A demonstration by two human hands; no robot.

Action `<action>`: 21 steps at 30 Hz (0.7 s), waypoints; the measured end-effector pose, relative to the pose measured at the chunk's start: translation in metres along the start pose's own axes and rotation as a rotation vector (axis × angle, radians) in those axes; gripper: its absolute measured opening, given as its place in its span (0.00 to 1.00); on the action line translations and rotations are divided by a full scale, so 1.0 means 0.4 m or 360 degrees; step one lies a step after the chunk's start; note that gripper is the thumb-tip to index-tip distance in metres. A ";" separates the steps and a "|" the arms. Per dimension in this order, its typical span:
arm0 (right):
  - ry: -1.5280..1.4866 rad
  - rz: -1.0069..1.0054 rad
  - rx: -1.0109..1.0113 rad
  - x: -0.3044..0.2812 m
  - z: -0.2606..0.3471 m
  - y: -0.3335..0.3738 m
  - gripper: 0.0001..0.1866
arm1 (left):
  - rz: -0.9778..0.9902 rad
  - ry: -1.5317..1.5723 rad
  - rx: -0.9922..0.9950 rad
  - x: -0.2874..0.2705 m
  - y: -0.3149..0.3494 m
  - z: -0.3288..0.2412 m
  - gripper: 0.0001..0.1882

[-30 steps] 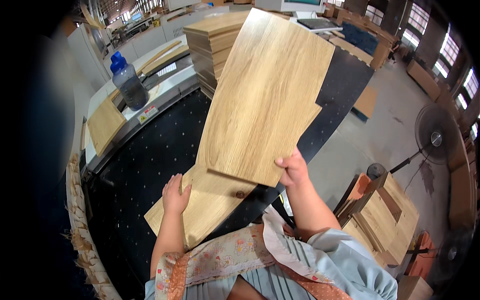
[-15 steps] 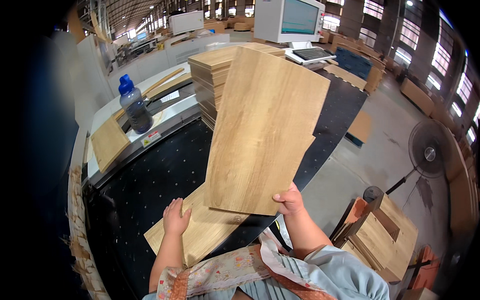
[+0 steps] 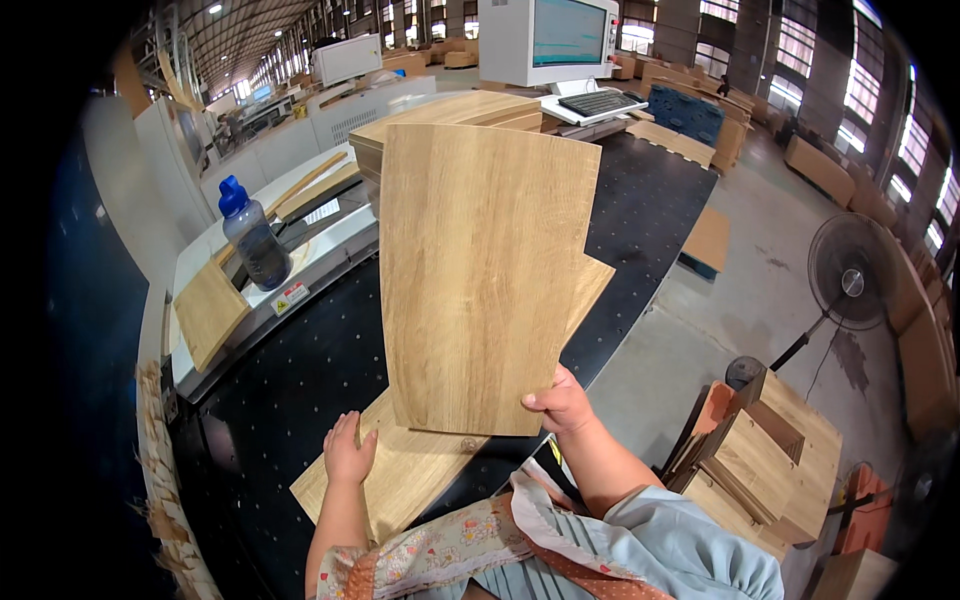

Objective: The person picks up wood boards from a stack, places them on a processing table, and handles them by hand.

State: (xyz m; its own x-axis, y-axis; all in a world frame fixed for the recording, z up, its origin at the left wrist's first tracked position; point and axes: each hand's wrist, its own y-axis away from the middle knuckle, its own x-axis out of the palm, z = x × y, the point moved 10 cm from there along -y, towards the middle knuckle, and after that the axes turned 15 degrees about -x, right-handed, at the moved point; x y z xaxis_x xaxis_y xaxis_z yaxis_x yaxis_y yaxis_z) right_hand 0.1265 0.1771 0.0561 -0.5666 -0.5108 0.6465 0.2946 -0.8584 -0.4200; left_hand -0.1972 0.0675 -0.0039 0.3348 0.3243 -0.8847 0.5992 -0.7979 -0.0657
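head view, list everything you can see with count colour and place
raised wood panel: 1, light oak, tilted up at centre, gripped at lower right corner
flat wood panel: 1, light oak, lying on the black table under the raised one
black table: 1, black with pale dots, centre
panel stack: 1, light oak, behind the raised panel
water bottle: 1, smoky with blue cap, on the white machine at left
monitor: 1, white casing, top centre
standing fan: 1, dark, on the floor at right
offcut pile: 1, wood, lower right
left hand: resting on the flat wood panel
right hand: holding the raised wood panel
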 end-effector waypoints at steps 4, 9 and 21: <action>0.0043 0.0009 0.0005 0.003 -0.002 0.004 0.28 | -0.0019 -0.0020 0.0010 -0.001 -0.003 -0.008 0.27; -0.0030 0.0020 0.0120 0.035 -0.049 0.014 0.28 | -0.0020 0.0444 0.0106 -0.027 -0.003 0.018 0.27; -0.0089 -0.0009 0.0242 0.176 -0.133 -0.018 0.33 | 0.1379 0.2905 0.0310 -0.143 0.125 -0.134 0.31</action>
State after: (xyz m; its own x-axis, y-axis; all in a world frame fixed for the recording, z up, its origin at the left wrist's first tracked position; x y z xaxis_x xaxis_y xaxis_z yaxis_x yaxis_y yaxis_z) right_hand 0.0435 0.1499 0.0705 -0.5264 -0.5040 0.6847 0.4071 -0.8564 -0.3175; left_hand -0.1473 0.0364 0.0683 0.7030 -0.1644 0.6919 -0.1181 -0.9864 -0.1144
